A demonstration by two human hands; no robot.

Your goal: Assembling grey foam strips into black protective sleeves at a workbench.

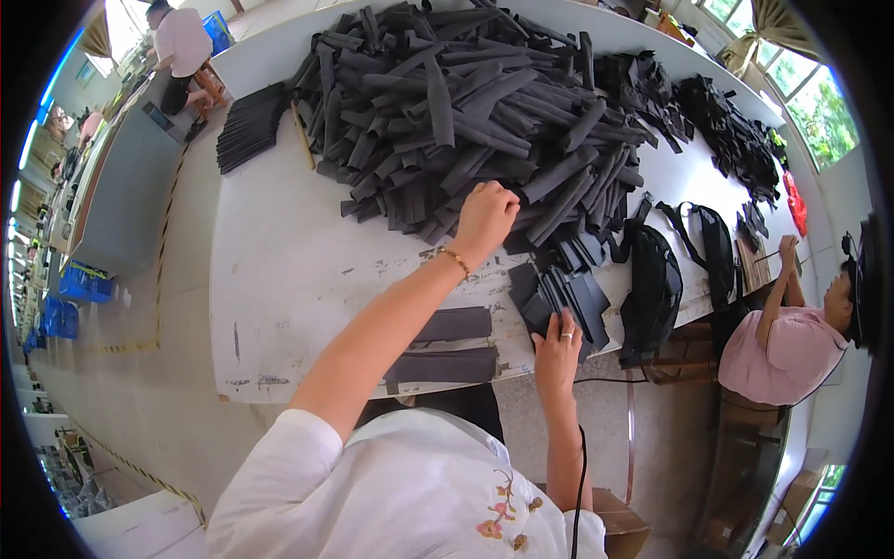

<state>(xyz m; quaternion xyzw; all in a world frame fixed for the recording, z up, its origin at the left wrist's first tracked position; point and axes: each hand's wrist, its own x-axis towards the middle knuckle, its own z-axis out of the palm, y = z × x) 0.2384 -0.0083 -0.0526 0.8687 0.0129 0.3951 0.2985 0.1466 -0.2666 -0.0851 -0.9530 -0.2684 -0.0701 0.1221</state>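
Observation:
My left hand [488,220] is closed, fingers curled in, at the near edge of a big heap of black rolled fabric pieces [438,102]. Whatever its fingers hold, if anything, is hidden. Closer to the table's front edge, my right hand [557,352] has its thumb and bent fingers on the near end of a bundle of dark grey flat strips [570,291]. Those strips lie fanned and overlapping. Beneath my left forearm, flat dark fabric strips [442,364] lie side by side near the front edge, partly covered by the arm.
Black bags with straps [654,284] stand right of my right hand. A neat row of dark strips [251,128] and a wooden stick [303,136] lie at the table's [270,252] far left. Black scraps [731,135] are piled far right. A co-worker in pink [778,349] sits at right.

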